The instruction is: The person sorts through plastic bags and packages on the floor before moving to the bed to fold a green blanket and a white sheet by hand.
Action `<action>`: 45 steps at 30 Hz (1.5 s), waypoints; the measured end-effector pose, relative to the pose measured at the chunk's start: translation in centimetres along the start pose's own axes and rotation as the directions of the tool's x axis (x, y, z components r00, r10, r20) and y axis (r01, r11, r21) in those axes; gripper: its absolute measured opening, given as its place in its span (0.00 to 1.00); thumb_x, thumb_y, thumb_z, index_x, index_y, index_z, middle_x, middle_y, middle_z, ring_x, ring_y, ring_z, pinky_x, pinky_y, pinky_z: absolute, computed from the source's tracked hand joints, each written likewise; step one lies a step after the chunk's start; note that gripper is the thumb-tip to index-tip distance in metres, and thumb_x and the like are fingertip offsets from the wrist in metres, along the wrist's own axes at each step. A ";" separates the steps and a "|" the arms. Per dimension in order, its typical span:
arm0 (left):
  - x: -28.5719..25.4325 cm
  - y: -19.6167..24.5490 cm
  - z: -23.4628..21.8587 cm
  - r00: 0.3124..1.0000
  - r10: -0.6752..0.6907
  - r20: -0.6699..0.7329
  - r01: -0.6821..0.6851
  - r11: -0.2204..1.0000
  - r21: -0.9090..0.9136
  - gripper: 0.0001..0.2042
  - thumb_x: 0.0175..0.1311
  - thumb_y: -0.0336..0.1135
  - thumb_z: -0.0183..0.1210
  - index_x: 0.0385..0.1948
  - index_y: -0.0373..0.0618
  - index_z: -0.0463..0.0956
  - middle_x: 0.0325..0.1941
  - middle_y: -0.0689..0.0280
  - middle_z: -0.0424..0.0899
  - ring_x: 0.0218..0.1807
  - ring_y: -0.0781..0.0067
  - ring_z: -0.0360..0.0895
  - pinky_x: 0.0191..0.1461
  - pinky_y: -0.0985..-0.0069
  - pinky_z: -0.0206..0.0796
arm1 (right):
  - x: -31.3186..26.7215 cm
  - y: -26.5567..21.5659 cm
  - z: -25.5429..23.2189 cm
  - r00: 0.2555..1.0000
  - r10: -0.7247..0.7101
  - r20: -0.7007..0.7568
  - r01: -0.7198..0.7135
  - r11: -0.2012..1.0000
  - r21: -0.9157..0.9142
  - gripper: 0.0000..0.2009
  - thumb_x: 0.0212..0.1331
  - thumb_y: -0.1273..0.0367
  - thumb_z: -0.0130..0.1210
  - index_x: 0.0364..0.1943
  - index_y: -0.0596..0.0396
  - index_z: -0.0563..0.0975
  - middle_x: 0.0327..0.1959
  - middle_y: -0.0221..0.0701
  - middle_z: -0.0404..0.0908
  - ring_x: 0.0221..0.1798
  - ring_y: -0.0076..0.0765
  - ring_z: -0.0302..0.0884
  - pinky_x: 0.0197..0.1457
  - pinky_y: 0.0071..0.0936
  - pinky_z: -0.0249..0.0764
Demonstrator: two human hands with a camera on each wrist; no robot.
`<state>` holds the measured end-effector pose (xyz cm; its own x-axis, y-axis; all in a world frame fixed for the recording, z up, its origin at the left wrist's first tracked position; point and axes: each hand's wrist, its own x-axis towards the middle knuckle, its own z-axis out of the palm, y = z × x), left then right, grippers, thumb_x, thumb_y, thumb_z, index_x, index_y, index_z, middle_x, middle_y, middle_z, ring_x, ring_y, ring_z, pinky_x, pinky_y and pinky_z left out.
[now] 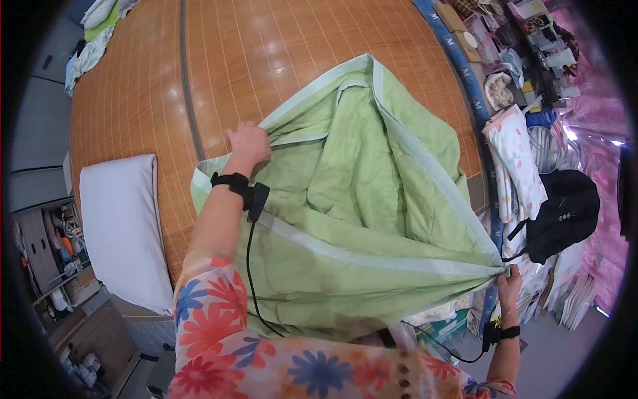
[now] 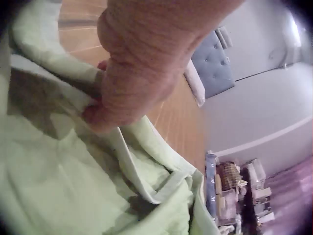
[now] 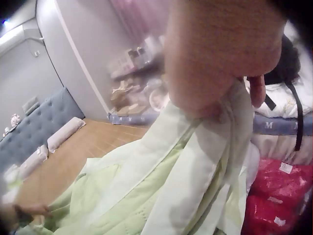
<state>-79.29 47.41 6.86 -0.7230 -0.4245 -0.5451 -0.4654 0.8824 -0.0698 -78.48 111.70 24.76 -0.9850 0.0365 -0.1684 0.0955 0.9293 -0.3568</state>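
Note:
A light green quilt [image 1: 359, 179] with pale edging lies loosely opened out, its folds gathered over the near half of the bed. My left hand [image 1: 250, 143] is at its far-left edge; in the left wrist view the fingertips [image 2: 93, 115] pinch the pale border, with fabric running out on both sides. Off to the right, my right hand [image 1: 510, 282] grips a bunched corner of the quilt at the bed's side. Seen from the right wrist, pale cloth [image 3: 195, 161] hangs down from under that hand, whose palm hides the gripped part.
The bed carries a brown slatted mat [image 1: 232, 60]. A folded white pillow or cloth [image 1: 123, 226] lies at the left. Along the right edge are a blue border strip [image 1: 458, 60], folded printed fabric [image 1: 512, 153], a black bag [image 1: 568, 213] and cluttered shelves [image 1: 545, 40].

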 end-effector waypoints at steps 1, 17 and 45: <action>-0.9 0.0 -0.8 1.000 -0.001 -0.004 0.001 1.000 -0.001 0.15 0.42 0.40 0.58 0.36 0.52 0.78 0.46 0.65 0.71 0.55 0.65 0.62 0.55 0.49 0.49 | 0.0 -0.1 -0.2 1.000 -0.003 -0.003 0.003 1.000 0.001 0.06 0.37 0.77 0.45 0.24 0.61 0.67 0.19 0.32 0.69 0.25 0.25 0.65 0.30 0.25 0.65; -2.8 2.3 2.3 0.937 0.144 -0.318 -0.148 0.989 0.010 0.10 0.45 0.34 0.54 0.31 0.54 0.79 0.45 0.61 0.69 0.55 0.60 0.60 0.53 0.51 0.50 | 0.0 -1.2 -2.9 0.993 -0.096 -0.071 0.084 0.984 -0.154 0.08 0.36 0.76 0.47 0.25 0.63 0.67 0.18 0.38 0.69 0.23 0.31 0.65 0.31 0.28 0.65; -41.2 -26.7 -6.8 0.730 -0.561 -0.391 0.518 0.827 -0.220 0.10 0.41 0.25 0.52 0.27 0.46 0.78 0.32 0.52 0.78 0.38 0.52 0.75 0.42 0.63 0.67 | 24.0 -11.8 -38.9 0.432 -0.548 -0.716 0.295 0.837 -0.462 0.14 0.51 0.66 0.45 0.43 0.54 0.68 0.33 0.48 0.75 0.38 0.54 0.73 0.39 0.38 0.66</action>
<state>-40.56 39.98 36.81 -0.4664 -0.8840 -0.0323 -0.8712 0.4653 -0.1565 -108.83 115.92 60.69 -0.5808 -0.2300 0.7809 -0.2766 0.9579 0.0765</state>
